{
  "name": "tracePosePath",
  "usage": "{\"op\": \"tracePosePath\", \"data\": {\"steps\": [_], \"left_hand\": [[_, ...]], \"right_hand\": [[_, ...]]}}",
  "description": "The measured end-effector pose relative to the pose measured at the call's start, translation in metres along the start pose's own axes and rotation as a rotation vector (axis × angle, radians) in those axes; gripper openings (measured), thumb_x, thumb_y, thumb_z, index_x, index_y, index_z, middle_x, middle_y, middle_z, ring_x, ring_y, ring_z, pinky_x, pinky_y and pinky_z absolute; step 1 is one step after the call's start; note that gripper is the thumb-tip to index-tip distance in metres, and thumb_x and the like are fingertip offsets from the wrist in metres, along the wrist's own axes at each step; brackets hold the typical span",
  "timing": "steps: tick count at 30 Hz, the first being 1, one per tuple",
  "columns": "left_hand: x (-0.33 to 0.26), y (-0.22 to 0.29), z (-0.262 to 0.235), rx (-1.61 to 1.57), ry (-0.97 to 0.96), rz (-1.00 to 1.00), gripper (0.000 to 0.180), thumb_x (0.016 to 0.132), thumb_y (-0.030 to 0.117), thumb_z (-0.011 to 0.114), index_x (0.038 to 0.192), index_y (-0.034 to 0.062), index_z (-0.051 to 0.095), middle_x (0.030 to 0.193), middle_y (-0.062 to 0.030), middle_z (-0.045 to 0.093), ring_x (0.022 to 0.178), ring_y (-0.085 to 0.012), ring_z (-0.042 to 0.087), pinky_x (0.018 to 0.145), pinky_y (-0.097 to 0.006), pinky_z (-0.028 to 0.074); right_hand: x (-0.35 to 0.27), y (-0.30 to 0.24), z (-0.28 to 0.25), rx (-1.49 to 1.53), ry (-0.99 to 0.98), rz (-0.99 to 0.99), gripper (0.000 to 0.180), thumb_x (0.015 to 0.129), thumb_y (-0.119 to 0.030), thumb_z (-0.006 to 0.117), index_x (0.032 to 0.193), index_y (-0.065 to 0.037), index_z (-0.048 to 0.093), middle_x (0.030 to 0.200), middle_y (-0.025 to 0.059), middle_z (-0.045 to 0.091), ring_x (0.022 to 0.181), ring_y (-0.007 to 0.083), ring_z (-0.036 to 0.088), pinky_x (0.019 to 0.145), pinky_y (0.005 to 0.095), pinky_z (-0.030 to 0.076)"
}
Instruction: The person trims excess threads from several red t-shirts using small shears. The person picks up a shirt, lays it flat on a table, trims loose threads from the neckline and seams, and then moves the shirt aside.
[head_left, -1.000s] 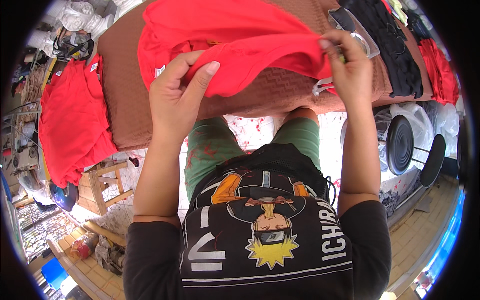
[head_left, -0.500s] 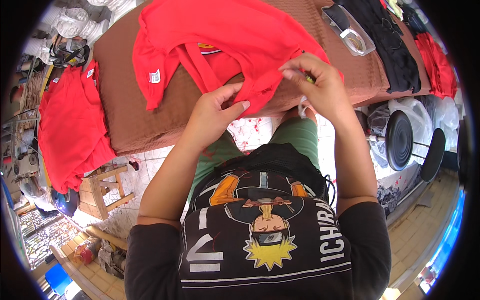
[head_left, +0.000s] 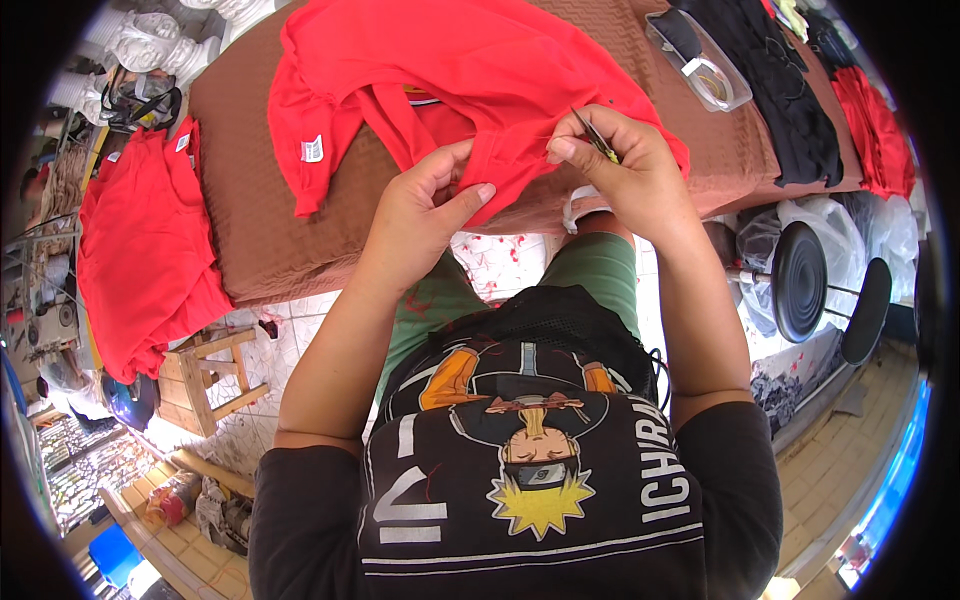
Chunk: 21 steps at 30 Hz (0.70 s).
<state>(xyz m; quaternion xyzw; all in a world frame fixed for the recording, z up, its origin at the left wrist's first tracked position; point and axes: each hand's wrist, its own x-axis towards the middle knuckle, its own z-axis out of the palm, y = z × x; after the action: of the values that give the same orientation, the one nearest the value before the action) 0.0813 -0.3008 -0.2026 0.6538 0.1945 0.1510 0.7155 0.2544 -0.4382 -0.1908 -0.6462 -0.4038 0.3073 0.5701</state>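
Lying mostly on brown cover (head_left: 235,200), red garment (head_left: 450,60) is pinched at near edge by L hand (head_left: 425,205); small pointed tool (head_left: 598,139) is held in R hand (head_left: 635,165). Clear case (head_left: 718,85) & black cloth (head_left: 795,115) are placed at R; wooden stool (head_left: 192,388) is seen on tiled flr. (head_left: 300,325), L.

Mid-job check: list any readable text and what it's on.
Black T-shirt: white lettering right of the printed figure, white characters left of it; legible in part, not copied here.
Held red garment: white label, too small to read.
Red clothes at left: white tags, too small to read.
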Motion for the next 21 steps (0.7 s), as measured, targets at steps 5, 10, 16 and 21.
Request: {"op": "tracePosePath", "data": {"steps": [5,10,16,21], "left_hand": [[0.008,0.018,0.000,0.572,0.237,0.391,0.039,0.083,0.012,0.070,0.120,0.0043,0.061,0.115,-0.0132,0.064,0.087,-0.0156,0.063,0.081,-0.029,0.050],[0.016,0.039,0.013,0.902,0.011,0.522,0.028,0.082,0.013,0.071,0.108,0.0062,0.067,0.100,-0.0094,0.069,0.077,-0.0106,0.063,0.069,-0.026,0.050],[0.022,0.036,0.019,0.657,0.010,0.065,0.019,0.089,0.016,0.066,0.103,0.0032,0.067,0.086,-0.0046,0.069,0.070,-0.0075,0.062,0.067,-0.023,0.049],[0.022,0.036,0.017,0.517,0.071,0.025,0.018,0.093,0.017,0.061,0.098,0.0013,0.067,0.084,-0.0017,0.069,0.069,-0.0066,0.061,0.067,-0.021,0.049]], "right_hand": [[0.001,0.002,0.001,-0.081,-0.005,-0.205,0.009,0.090,-0.010,0.062,0.093,-0.002,0.063,0.079,0.0014,0.065,0.069,0.0078,0.058,0.063,0.0252,0.048],[-0.004,-0.019,0.006,-0.147,-0.071,-0.082,0.013,0.089,-0.012,0.063,0.094,0.001,0.063,0.083,0.0076,0.066,0.079,0.0141,0.059,0.074,0.0282,0.047],[-0.011,-0.025,0.003,-0.404,0.065,-0.149,0.021,0.086,-0.016,0.066,0.100,-0.001,0.062,0.093,0.0122,0.065,0.083,0.0245,0.063,0.075,0.0334,0.049],[-0.021,-0.021,0.001,-0.422,0.062,-0.211,0.022,0.085,-0.015,0.066,0.103,-0.003,0.060,0.095,0.0127,0.063,0.086,0.0286,0.064,0.074,0.0368,0.049]]}}
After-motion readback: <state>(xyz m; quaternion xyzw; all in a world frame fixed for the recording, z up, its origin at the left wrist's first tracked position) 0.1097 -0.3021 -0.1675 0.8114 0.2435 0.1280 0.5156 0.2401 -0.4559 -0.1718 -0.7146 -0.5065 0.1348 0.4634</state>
